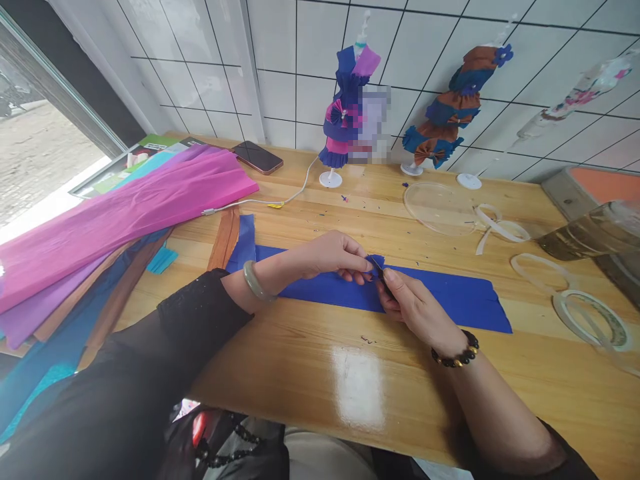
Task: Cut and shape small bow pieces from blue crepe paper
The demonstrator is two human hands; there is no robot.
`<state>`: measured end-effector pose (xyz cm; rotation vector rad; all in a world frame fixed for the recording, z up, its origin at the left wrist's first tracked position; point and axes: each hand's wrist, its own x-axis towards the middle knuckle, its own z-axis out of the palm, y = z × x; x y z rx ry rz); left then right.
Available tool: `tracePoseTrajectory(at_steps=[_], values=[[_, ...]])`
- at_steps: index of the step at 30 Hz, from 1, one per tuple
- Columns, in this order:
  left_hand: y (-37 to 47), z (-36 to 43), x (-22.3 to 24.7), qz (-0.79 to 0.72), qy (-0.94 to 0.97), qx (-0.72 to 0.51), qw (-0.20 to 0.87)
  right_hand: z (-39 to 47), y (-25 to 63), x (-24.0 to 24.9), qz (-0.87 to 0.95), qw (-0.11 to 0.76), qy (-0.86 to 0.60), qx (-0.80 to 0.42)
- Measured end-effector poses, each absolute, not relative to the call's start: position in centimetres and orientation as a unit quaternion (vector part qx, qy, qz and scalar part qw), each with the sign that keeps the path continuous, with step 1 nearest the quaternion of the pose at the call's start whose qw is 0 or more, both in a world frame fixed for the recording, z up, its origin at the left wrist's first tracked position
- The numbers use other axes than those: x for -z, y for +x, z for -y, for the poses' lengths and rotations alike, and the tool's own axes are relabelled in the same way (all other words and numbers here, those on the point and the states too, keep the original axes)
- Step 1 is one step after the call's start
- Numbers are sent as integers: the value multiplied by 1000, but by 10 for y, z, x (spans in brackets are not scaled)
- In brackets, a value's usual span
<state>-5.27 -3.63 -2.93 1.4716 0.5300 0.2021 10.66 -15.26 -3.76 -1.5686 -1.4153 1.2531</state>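
Observation:
A small piece of dark blue crepe paper [375, 259] is pinched in the fingertips of my left hand [345, 257]. My right hand [407, 300] is closed around small dark-handled scissors [382, 273], mostly covered by the fingers. Their thin blade meets the small blue piece. Beneath both hands a long blue crepe paper strip [450, 293] lies flat across the wooden table. To its left are a shorter blue strip [245, 240] and a brown strip [225, 243].
Pink crepe paper [150, 193] and other coloured sheets pile up at the left. A phone [259, 157] lies by the wall. Two ruffled paper dresses [345, 107] [443, 113] stand at the back. Tape rolls [593, 320] and a brownish transparent cup [590, 230] are at the right.

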Motion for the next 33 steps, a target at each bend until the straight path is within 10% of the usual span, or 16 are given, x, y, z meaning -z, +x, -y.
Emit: tracePoseTrajectory(at_steps=[33], values=[[-53, 36, 29, -240, 658, -116, 704, 152, 107, 38, 541, 335, -612, -469]])
